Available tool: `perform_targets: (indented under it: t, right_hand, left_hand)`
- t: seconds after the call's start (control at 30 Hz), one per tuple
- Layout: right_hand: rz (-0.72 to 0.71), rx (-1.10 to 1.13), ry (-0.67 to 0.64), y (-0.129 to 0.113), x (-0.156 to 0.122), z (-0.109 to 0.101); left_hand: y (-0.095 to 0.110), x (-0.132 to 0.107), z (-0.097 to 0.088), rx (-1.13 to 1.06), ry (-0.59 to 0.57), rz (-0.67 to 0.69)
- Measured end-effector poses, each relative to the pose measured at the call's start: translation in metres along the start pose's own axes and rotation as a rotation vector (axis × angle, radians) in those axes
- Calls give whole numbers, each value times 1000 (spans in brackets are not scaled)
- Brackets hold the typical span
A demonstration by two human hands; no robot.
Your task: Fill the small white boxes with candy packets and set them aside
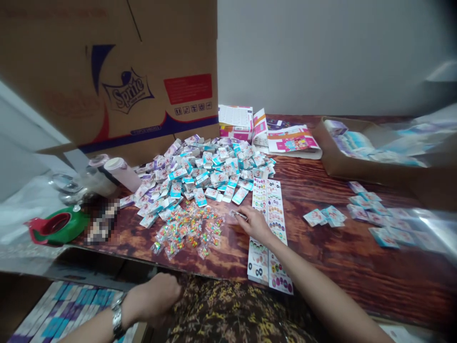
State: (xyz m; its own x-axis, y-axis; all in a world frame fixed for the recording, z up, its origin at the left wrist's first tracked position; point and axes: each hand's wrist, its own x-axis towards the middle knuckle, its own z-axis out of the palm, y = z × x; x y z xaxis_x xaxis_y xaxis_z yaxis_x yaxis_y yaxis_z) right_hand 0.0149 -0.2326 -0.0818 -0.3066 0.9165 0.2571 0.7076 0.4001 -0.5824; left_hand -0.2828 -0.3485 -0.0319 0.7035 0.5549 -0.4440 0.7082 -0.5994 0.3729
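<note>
Small packet pinched securely in right hand, held low beside printed sheets, clear of heaped cards; left hand at surface edge, grip cannot be told.

This looks like a makeshift packing spot in a plain room, perhaps a home, though the picture can't settle that. Ahead of the right hand, a wooden table carries a heap of small packets and printed sheets – a white wall stands behind. Beyond the left hand, a cardboard carton rises beside a roll of tape.
</note>
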Motion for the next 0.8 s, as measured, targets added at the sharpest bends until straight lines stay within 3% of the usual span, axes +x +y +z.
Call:
perform_targets:
  t: [0.03,0.1,0.27,0.33,0.43,0.57,0.67,0.8]
  right_hand:
    - [-18,-36,-7,0,2,6]
    - [-97,-134,-14,-2,6,16]
    - [-407,-339,-82,-6,20,34]
    - [-505,-365,-140,-4,24,38]
    - [-607,-440,-266,4,26,43]
    - [-620,-464,-347,12,24,46]
    - [-613,-480,-366,9,25,45]
    - [-598,-509,-363,1,29,45]
  left_hand:
    - [-1,-6,3,62,-60,-14]
    - [2,-2,2,114,-43,-8]
    - [14,58,-12,97,373,16]
    - [12,82,-10,177,461,4]
    - [4,102,3,248,468,-34]
    - [-2,107,15,278,453,-36]
    - [-2,104,9,269,444,-28]
    - [-5,102,-16,189,388,25]
